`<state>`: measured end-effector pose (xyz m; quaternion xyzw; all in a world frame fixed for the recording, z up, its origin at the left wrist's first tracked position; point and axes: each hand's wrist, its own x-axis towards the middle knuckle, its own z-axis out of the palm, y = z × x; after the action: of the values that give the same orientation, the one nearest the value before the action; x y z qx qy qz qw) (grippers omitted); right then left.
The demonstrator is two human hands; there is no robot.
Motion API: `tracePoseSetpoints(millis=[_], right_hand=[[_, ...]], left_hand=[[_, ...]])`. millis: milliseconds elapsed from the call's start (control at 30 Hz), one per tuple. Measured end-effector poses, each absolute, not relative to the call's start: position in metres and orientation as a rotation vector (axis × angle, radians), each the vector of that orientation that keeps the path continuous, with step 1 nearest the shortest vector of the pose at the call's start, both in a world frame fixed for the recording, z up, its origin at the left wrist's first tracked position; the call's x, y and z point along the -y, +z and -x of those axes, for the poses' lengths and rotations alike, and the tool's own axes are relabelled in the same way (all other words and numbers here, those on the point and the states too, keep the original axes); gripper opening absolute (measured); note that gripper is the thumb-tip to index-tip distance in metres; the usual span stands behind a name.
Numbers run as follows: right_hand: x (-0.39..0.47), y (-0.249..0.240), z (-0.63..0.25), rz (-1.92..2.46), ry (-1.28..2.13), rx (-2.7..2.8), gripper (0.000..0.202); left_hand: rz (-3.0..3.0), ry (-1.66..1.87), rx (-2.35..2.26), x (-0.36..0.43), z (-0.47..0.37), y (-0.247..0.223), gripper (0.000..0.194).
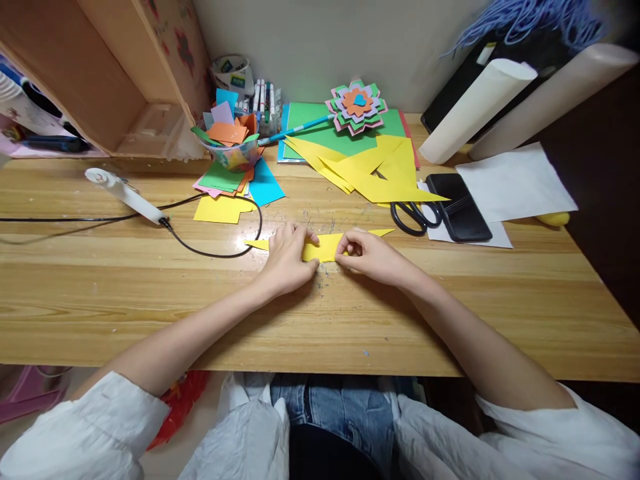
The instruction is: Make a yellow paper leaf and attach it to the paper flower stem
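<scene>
A folded strip of yellow paper (325, 247) with pointed ends lies crosswise on the wooden table in front of me. My left hand (290, 257) holds it down on the left, the thumb at its near edge and the curled fingers over its far side. On the right, my right hand (361, 251) pinches the paper's near edge between thumb and bent fingers. Both thin tips of the strip stick out beyond my hands. Farther back lie large yellow paper pieces (350, 170) and black-handled scissors (413, 217), whose blades are hidden under the paper.
A white glue gun (125, 195) trails a black cable (220, 253) near my left hand. Behind are a cup of paper scraps (233, 157), colored squares (267, 183) and a layered paper flower (357, 107). A black phone (459, 207) and white paper rolls (480, 110) are at right.
</scene>
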<state>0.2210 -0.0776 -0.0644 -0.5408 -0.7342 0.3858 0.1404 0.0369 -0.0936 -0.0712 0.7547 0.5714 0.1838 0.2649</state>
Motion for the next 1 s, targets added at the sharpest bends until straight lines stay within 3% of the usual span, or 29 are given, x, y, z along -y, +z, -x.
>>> tracePoseSetpoints(millis=[167, 300, 600, 800, 1000], right_hand=[[0.077, -0.067, -0.219, 1.574, 1.118, 2.045, 0.019], [0.077, -0.067, -0.216, 1.589, 0.995, 2.094, 0.017], [0.072, -0.068, -0.231, 1.453, 1.158, 2.139, 0.009], [0.082, -0.046, -0.225, 1.08, 0.919, 2.447, 0.007], [0.082, -0.054, -0.22, 1.149, 0.698, 2.517, 0.008]], left_hand=[[-2.027, 0.499, -1.539, 0.095, -0.037, -0.07, 0.024], [-2.014, 0.478, -1.522, 0.094, -0.036, -0.067, 0.025], [-2.031, 0.457, -1.407, 0.091, -0.029, -0.066, 0.024], [-2.148, 0.502, -1.264, 0.094, -0.025, -0.067, 0.022], [-2.309, 0.523, -1.249, 0.097, -0.024, -0.062, 0.015]])
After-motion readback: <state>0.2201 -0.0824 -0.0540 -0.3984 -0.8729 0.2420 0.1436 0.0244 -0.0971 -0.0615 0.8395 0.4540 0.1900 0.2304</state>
